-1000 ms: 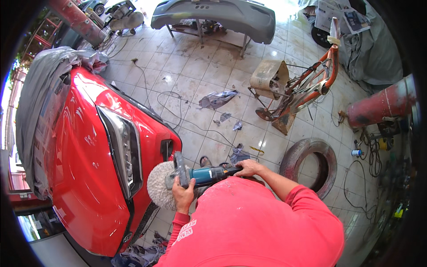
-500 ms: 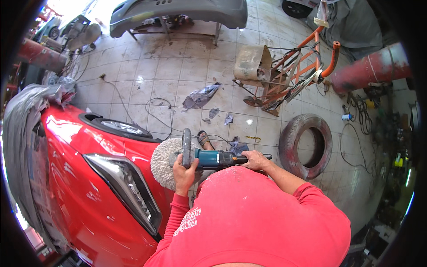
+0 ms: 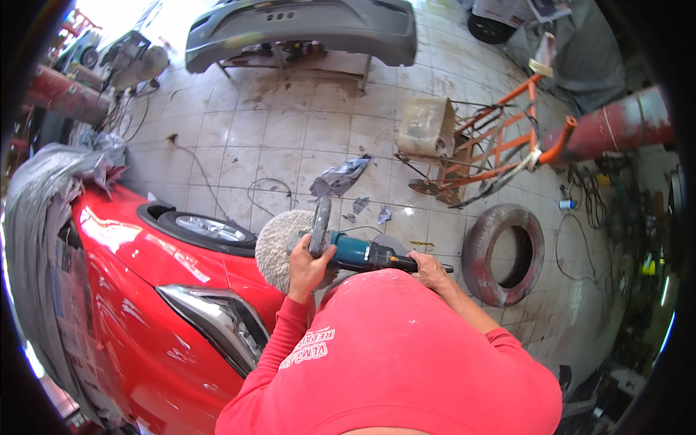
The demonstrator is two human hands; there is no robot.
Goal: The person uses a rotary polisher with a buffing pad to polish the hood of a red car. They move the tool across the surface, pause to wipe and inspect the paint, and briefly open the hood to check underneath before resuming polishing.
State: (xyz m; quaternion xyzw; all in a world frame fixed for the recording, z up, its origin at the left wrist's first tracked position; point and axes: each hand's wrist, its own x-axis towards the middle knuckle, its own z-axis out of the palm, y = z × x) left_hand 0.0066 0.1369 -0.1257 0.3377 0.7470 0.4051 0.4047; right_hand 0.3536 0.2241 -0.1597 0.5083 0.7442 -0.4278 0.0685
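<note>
Observing from left: grey sheeting point(image 3: 36, 254) drapes along one side of a red car point(image 3: 123, 290); headlight point(image 3: 210, 315) uncovered. Next, a pale, fleecy round pad point(image 3: 274, 250) on a teal-and-black polisher point(image 3: 351, 251); pad overlaps the car in view, contact with paint undetermined. Left hand point(image 3: 307, 270) wraps the loop handle point(image 3: 320, 221). Polisher lies crosswise before the person's torso. Right hand point(image 3: 429, 272) grips its dark rear end. Further right, worn tyre point(image 3: 478, 254) on tiled floor point(image 3: 246, 127); beyond, red cylinder point(image 3: 616, 129).
</note>
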